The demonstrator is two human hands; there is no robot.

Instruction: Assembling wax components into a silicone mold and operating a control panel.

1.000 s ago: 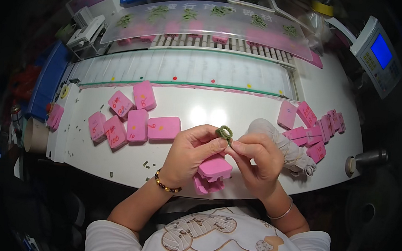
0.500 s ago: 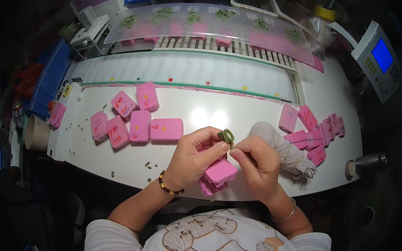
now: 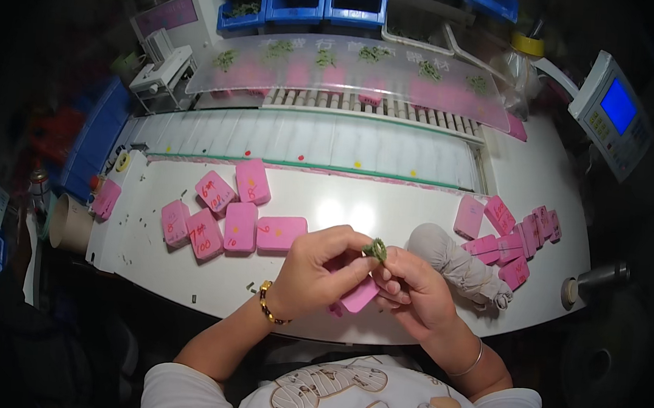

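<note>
Above the table's front edge, my left hand [image 3: 322,268] pinches a small green ring-shaped piece [image 3: 375,248], perhaps wax, between thumb and forefinger. The thumb and forefinger of my right hand [image 3: 423,294] close on the same piece from the right; its other fingers curl below. Under the hands sits a pink block [image 3: 358,296], mostly covered; whether the left fingers also grip it I cannot tell. A grey cloth bundle [image 3: 455,266], tied at one end, lies just right of my right hand.
Marked pink blocks [image 3: 240,227] lie at the left; several more [image 3: 502,246] cluster at the right. Green bits are scattered on the tabletop. A glass-edged panel [image 3: 309,138], rollers [image 3: 327,100] and a translucent shelf with green clusters stretch behind. A dark cylinder [image 3: 603,267] and a screen unit [image 3: 614,110] stand right.
My right fingers have moved up and in against the green piece, which has turned. My left hand has shifted little. The pink block is more covered. The whole view has tilted, lowering the table slightly.
</note>
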